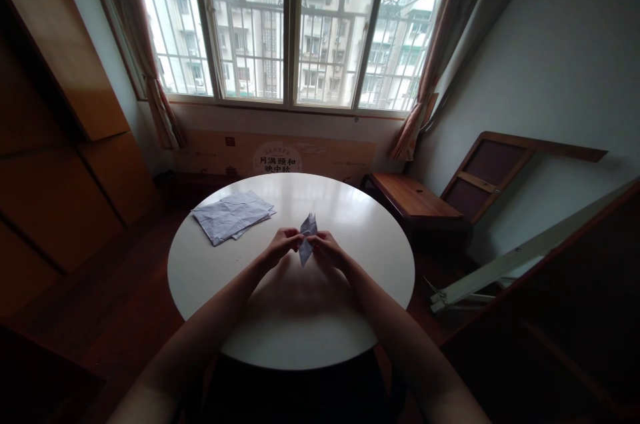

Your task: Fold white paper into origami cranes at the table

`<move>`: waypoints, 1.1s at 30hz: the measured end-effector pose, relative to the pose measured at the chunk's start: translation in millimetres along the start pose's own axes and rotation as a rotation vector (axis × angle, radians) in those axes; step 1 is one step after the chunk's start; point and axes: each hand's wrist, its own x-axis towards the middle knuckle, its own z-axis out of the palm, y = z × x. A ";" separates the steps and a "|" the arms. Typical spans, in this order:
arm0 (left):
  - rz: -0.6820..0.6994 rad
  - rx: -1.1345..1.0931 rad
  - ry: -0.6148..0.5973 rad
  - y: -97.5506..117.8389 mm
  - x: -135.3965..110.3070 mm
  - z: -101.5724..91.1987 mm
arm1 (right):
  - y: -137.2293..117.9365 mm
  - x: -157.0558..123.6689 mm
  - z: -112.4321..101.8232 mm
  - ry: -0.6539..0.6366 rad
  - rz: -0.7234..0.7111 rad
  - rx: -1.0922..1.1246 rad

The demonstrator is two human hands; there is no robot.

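Between my two hands is a small folded paper (305, 255), pale bluish-grey and pointed at its top and bottom. My left hand (283, 243) pinches its left side. On the right side, my right hand (326, 246) grips it with thumb and fingers. The paper is held above the middle of the round white table (280, 344), casting a shadow on it. My fingers hide the centre of the folds. To the left on the tabletop lies a stack of creased paper sheets (227, 214), spread unevenly over one another.
A low wooden stool or bench (415, 196) stands beyond the table's right side. Behind it, a folded wooden frame (487, 177) leans at the wall. A long printed cardboard box (325, 157) lies under the window (250, 44). Wooden cabinets (90, 204) are at left.
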 end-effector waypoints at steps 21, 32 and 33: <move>-0.075 -0.011 0.027 -3.0 1.1 -0.7 | 7.3 4.9 -5.3 0.007 -0.039 -0.038; -0.039 -0.021 -0.019 12.5 -7.6 5.1 | -0.9 0.5 1.9 -0.009 0.007 0.031; -0.035 -0.020 -0.016 12.4 -7.1 5.2 | -2.2 0.0 3.2 -0.009 0.017 0.039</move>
